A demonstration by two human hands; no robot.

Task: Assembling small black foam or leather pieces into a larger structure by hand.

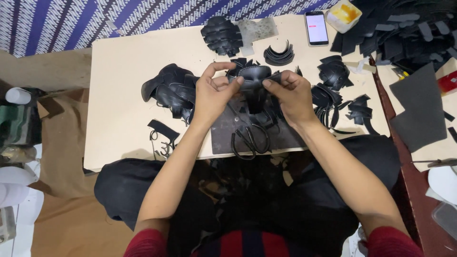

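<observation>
Both my hands hold one black leather shoe upper piece (253, 76) above a low cream work table (119, 95). My left hand (213, 93) pinches its left edge between thumb and fingers. My right hand (290, 93) grips its right edge. Under my hands lies a dark cutting mat (223, 135) with black scissors (250, 139) on it. A pile of black leather uppers (169, 88) sits just left of my left hand.
More black leather pieces lie at the back (221, 34), as curved strips (278, 54) and to the right (333, 71). A phone (316, 27) with a lit screen and a yellow glue tub (343, 14) stand at the far edge. Grey sheets (419, 109) lie right.
</observation>
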